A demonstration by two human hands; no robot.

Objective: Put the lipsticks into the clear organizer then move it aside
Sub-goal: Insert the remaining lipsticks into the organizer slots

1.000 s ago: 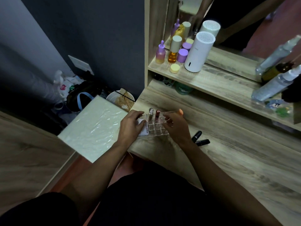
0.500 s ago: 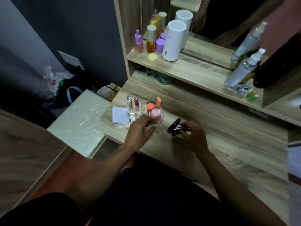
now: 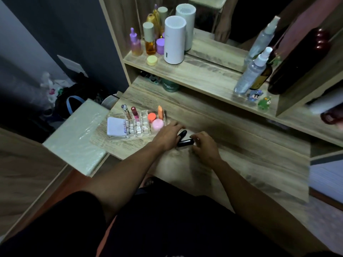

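Note:
The clear organizer (image 3: 138, 127) stands at the desk's left end. A silver-capped tube (image 3: 124, 109) and a red lipstick (image 3: 135, 113) stand upright in its back slots. Two black lipsticks lie on the desk to its right. My left hand (image 3: 167, 136) rests spread beside the upper black lipstick (image 3: 182, 134), fingers touching it. My right hand (image 3: 204, 146) curls its fingertips around the right end of the lower black lipstick (image 3: 185, 142).
A white compact (image 3: 116, 126), an orange jar (image 3: 151, 117), a pink jar (image 3: 157, 124) and an orange tube (image 3: 160, 112) crowd the organizer. The shelf (image 3: 200, 76) above holds bottles, a white cylinder (image 3: 174, 39) and spray bottles (image 3: 250, 75). A pale stool (image 3: 78, 138) stands left.
Both hands left the organizer and moved right to the two black lipsticks. The left hand now touches the upper one. The camera view shifted, so the organizer sits further left.

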